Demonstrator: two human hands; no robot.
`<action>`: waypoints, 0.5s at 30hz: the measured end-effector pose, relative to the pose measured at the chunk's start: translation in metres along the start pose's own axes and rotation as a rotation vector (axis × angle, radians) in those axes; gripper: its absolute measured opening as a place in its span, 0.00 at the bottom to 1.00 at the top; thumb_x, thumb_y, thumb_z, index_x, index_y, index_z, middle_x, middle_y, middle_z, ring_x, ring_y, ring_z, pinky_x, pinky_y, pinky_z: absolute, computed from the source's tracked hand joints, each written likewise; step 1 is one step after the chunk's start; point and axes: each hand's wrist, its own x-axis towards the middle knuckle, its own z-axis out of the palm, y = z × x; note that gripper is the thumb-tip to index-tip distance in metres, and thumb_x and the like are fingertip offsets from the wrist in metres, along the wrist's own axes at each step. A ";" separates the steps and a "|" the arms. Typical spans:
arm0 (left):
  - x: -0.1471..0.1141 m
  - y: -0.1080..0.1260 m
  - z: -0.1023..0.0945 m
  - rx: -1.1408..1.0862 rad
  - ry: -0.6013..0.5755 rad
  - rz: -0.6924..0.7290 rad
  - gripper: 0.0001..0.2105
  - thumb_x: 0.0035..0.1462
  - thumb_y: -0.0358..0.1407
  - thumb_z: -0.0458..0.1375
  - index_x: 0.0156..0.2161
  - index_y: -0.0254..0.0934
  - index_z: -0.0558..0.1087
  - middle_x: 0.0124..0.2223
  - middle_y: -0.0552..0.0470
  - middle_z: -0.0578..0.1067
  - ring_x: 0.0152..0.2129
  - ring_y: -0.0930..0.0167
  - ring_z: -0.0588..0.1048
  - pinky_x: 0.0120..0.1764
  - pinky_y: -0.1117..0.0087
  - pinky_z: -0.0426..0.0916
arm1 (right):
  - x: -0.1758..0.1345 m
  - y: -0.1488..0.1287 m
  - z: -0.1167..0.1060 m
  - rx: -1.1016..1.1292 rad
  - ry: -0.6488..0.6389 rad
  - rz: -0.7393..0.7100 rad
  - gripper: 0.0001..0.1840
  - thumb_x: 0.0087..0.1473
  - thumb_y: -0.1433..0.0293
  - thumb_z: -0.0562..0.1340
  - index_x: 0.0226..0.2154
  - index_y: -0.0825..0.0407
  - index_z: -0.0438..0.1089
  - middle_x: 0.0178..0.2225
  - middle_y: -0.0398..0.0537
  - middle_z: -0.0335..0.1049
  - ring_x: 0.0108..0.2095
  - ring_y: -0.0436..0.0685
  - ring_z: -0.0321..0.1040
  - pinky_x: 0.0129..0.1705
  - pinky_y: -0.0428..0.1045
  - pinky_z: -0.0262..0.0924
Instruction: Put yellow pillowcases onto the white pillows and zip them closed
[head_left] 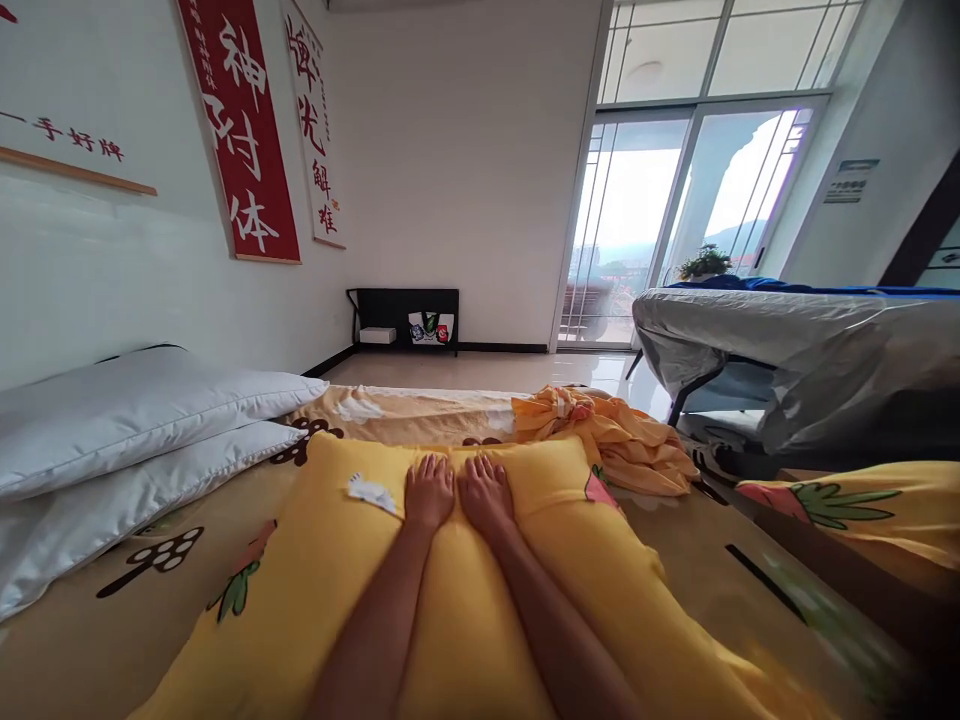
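A yellow pillow (330, 570) in a printed pillowcase lies on the patterned bed sheet (247, 490) right before me. Both my arms stretch forward over it. My left hand (430, 492) rests palm down near its far edge, with the fingers laid out flat. Close beside it, my right hand (485, 492) presses on the same far part, fingers also extended. Between the hands the fabric dips into a crease. A white label (371, 494) shows on the case, left of my left hand.
White pillows (150, 410) are stacked at the left. A crumpled orange cloth (607, 435) lies beyond the pillow, right of centre. More yellow printed fabric (862, 510) is at the right edge. A plastic-covered table (795, 330) stands behind, and a low black shelf (405, 300) is by the wall.
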 end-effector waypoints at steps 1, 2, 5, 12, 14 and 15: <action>-0.004 -0.003 0.015 -0.002 -0.013 -0.015 0.18 0.64 0.34 0.46 0.55 0.33 0.69 0.58 0.34 0.68 0.58 0.58 0.65 0.57 0.50 0.58 | -0.006 0.003 0.013 0.010 -0.003 0.007 0.23 0.62 0.68 0.48 0.56 0.58 0.63 0.58 0.63 0.62 0.61 0.65 0.54 0.59 0.60 0.42; -0.004 -0.006 0.026 -0.005 -0.024 -0.028 0.19 0.64 0.35 0.46 0.56 0.34 0.69 0.59 0.34 0.67 0.59 0.57 0.63 0.58 0.49 0.57 | -0.009 0.006 0.022 0.019 0.000 0.010 0.23 0.62 0.67 0.48 0.56 0.58 0.62 0.59 0.63 0.60 0.62 0.65 0.52 0.60 0.60 0.41; 0.008 -0.014 0.035 -0.029 -0.064 -0.033 0.21 0.65 0.39 0.44 0.57 0.34 0.68 0.61 0.36 0.65 0.60 0.57 0.61 0.59 0.47 0.55 | -0.004 0.015 0.027 0.044 0.021 0.003 0.24 0.63 0.65 0.48 0.56 0.57 0.62 0.60 0.61 0.59 0.62 0.64 0.52 0.60 0.61 0.41; -0.002 -0.037 0.005 -0.072 -0.042 0.126 0.20 0.64 0.40 0.45 0.59 0.41 0.66 0.63 0.49 0.64 0.61 0.68 0.60 0.61 0.62 0.53 | 0.003 0.045 0.008 0.087 0.131 -0.037 0.18 0.63 0.69 0.48 0.45 0.52 0.71 0.52 0.51 0.71 0.57 0.55 0.61 0.59 0.52 0.45; -0.011 -0.051 -0.001 -0.044 0.013 0.079 0.21 0.64 0.39 0.44 0.60 0.39 0.64 0.64 0.45 0.62 0.62 0.65 0.58 0.61 0.57 0.51 | -0.003 0.065 0.005 0.080 0.165 -0.022 0.18 0.62 0.69 0.48 0.45 0.52 0.72 0.52 0.51 0.71 0.57 0.54 0.61 0.61 0.52 0.43; -0.013 -0.060 -0.003 -0.026 0.038 0.033 0.21 0.64 0.39 0.44 0.60 0.37 0.64 0.64 0.42 0.62 0.62 0.63 0.57 0.61 0.54 0.50 | -0.007 0.077 0.005 0.072 0.177 -0.006 0.19 0.62 0.69 0.48 0.47 0.52 0.71 0.54 0.51 0.69 0.58 0.55 0.60 0.61 0.53 0.43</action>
